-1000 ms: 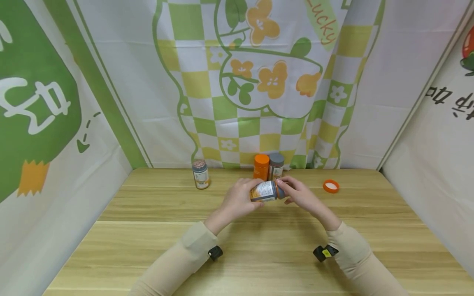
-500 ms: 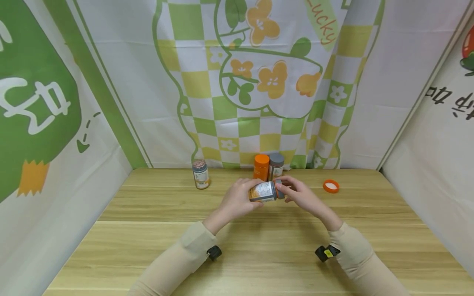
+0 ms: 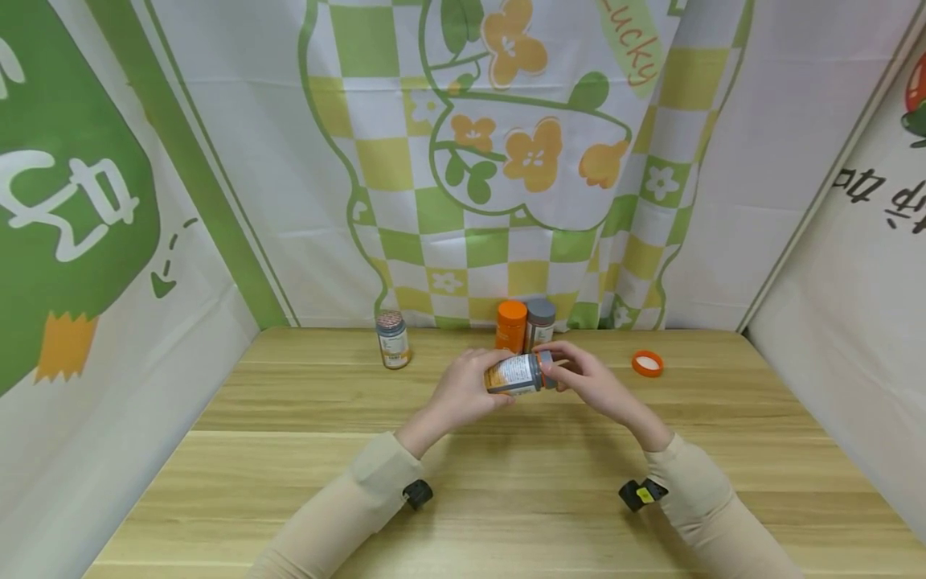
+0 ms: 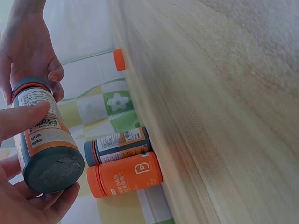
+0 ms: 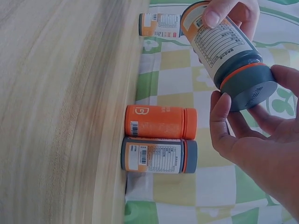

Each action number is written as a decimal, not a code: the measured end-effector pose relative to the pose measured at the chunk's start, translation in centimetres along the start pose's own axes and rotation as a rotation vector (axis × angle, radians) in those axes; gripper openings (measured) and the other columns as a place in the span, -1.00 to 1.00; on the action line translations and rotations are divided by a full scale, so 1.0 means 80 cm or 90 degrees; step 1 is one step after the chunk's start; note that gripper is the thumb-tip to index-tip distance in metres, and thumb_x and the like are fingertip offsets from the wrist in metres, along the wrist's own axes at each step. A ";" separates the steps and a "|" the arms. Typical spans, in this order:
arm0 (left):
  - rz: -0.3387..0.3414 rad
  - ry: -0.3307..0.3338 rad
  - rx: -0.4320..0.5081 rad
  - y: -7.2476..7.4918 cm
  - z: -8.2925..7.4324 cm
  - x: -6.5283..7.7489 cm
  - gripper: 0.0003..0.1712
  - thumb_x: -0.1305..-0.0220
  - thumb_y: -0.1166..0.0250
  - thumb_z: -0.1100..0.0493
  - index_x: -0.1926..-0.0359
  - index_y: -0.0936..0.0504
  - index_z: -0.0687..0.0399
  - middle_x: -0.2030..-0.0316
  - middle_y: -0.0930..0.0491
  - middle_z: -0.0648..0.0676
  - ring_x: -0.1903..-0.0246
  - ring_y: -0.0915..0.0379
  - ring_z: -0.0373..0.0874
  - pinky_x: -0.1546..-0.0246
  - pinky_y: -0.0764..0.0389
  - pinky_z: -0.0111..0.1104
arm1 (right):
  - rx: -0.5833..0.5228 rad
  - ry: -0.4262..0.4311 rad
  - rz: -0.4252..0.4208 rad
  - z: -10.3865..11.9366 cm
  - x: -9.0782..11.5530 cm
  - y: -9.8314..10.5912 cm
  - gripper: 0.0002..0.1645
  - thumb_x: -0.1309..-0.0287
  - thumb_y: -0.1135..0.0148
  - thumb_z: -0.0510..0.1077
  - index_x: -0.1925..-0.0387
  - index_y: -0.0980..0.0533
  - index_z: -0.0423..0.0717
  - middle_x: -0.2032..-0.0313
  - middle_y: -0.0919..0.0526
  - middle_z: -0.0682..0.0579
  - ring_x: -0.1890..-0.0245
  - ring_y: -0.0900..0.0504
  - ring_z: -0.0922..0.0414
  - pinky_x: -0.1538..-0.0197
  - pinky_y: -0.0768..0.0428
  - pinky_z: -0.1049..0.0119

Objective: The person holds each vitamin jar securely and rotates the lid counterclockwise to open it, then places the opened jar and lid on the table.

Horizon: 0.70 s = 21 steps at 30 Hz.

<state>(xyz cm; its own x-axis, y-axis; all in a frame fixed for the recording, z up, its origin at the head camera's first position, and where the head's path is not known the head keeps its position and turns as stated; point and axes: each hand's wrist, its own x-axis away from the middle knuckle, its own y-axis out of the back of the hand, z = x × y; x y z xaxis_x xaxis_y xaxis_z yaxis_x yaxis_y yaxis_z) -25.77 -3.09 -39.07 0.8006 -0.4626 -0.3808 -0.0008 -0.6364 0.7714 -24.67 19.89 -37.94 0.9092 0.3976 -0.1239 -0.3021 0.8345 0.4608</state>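
Note:
A grey supplement bottle (image 3: 515,374) with a white and orange label is held tilted above the table, its cap end to the right. My left hand (image 3: 466,392) grips the body, thumb across the label in the left wrist view. The fingers and thumb of my right hand (image 3: 592,384) pinch the grey cap (image 5: 248,87), which sits at the bottle's neck with an orange ring showing. Just behind the hands stand an orange bottle (image 3: 511,323) and another grey bottle (image 3: 540,320), side by side.
At the back left stands a grey bottle (image 3: 394,346) with a pinkish patterned top. An orange cap (image 3: 647,363) with a white inside lies at the back right of the wooden table (image 3: 521,515). A printed curtain (image 3: 492,249) hangs along the back edge.
My right fingers have shifted their grip around the grey cap, and the right wrist has moved slightly right. The left hand keeps hold of the bottle, almost still.

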 end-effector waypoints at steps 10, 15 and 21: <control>0.002 0.004 0.016 0.000 -0.001 0.000 -0.32 0.16 -0.54 0.12 -0.09 -0.56 -0.01 0.06 -0.62 0.09 0.17 -0.46 -0.06 0.17 -0.47 -0.22 | -0.014 0.040 0.001 0.000 0.004 0.001 -0.52 -0.33 -0.06 -0.05 -0.23 -0.34 -0.09 -0.18 -0.41 -0.22 -0.01 -0.51 -0.11 0.06 -0.57 0.15; 0.006 0.004 0.019 -0.001 -0.001 0.000 -0.32 0.16 -0.54 0.11 -0.09 -0.57 -0.01 0.05 -0.62 0.08 0.17 -0.48 -0.07 0.16 -0.48 -0.22 | -0.021 0.060 -0.008 0.002 0.007 0.002 -0.54 -0.29 -0.12 -0.10 -0.20 -0.37 -0.09 -0.17 -0.42 -0.20 -0.06 -0.48 -0.18 0.02 -0.59 0.08; 0.015 0.018 0.037 0.000 0.000 -0.001 -0.31 0.14 -0.53 0.10 -0.11 -0.55 0.00 0.02 -0.61 0.08 0.14 -0.49 -0.07 0.14 -0.48 -0.22 | -0.024 0.076 -0.016 0.000 0.007 0.002 -0.54 -0.26 -0.15 -0.12 -0.17 -0.38 -0.10 -0.16 -0.42 -0.20 -0.09 -0.45 -0.22 0.05 -0.60 0.17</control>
<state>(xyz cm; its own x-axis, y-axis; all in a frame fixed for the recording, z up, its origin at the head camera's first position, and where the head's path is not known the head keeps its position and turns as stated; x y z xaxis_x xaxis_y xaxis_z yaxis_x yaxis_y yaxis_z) -25.79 -3.03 -39.06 0.8166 -0.4610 -0.3473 -0.0540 -0.6602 0.7492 -24.22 20.21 -37.95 0.8765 0.4170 -0.2404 -0.2921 0.8578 0.4228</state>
